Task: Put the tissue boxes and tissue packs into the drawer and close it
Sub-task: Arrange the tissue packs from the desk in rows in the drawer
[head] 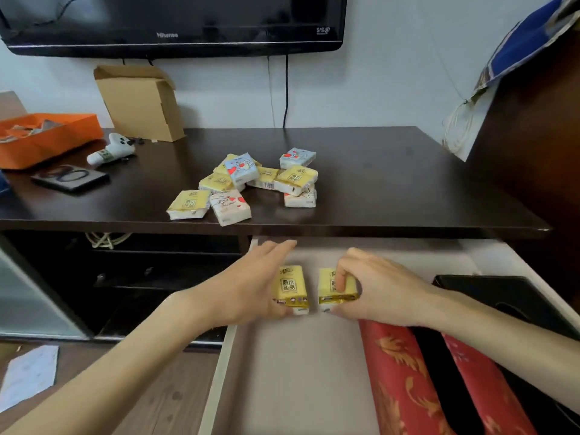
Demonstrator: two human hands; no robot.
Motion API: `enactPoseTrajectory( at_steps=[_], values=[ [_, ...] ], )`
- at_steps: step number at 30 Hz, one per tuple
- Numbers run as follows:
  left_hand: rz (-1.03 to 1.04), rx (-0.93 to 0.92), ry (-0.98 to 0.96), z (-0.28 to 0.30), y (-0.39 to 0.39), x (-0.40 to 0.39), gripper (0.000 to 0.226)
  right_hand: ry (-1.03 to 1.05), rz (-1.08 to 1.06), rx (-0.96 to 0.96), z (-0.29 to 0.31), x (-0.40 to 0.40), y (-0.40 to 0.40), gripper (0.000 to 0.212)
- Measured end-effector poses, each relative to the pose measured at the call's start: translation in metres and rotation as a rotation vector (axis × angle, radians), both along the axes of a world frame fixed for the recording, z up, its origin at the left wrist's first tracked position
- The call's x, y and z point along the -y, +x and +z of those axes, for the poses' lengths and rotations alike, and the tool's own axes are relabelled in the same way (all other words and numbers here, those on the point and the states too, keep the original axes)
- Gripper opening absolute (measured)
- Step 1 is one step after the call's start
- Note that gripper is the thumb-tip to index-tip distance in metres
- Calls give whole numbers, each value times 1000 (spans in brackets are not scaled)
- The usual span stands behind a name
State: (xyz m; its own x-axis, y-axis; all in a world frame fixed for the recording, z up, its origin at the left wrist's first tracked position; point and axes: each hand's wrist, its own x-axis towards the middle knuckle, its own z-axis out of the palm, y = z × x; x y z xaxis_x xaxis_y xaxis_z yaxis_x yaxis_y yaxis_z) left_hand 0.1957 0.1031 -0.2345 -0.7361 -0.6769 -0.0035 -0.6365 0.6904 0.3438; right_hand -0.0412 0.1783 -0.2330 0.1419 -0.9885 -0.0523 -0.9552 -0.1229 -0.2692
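Observation:
The drawer is pulled open below the dark tabletop. Inside it, my left hand holds one yellow tissue pack and my right hand holds a second yellow tissue pack; the two packs sit side by side, close together, low over the drawer floor. A pile of several more tissue packs, yellow, blue and white with hearts, lies on the tabletop above. No tissue box is clearly visible.
Red patterned rolls and a black item fill the drawer's right side. On the tabletop stand an orange box, a cardboard box, a white controller and a dark phone. A TV hangs above.

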Motion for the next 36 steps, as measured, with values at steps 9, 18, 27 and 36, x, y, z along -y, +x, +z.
enactPoseTrajectory(
  at_steps=[9, 18, 27, 36],
  values=[
    [-68, 208, -256, -38, -23, 3, 101, 221, -41, -71, -14, 17, 8, 33],
    [-60, 153, -313, -38, -21, 0, 62, 277, -87, -104, -12, 16, 11, 50],
    [-108, 133, -288, -39, -24, 2, 58, 321, -77, -103, -14, 23, 14, 45],
    [-103, 27, -284, -41, -20, -2, 72, 171, -12, 26, -14, 12, 4, 51]
  ],
)
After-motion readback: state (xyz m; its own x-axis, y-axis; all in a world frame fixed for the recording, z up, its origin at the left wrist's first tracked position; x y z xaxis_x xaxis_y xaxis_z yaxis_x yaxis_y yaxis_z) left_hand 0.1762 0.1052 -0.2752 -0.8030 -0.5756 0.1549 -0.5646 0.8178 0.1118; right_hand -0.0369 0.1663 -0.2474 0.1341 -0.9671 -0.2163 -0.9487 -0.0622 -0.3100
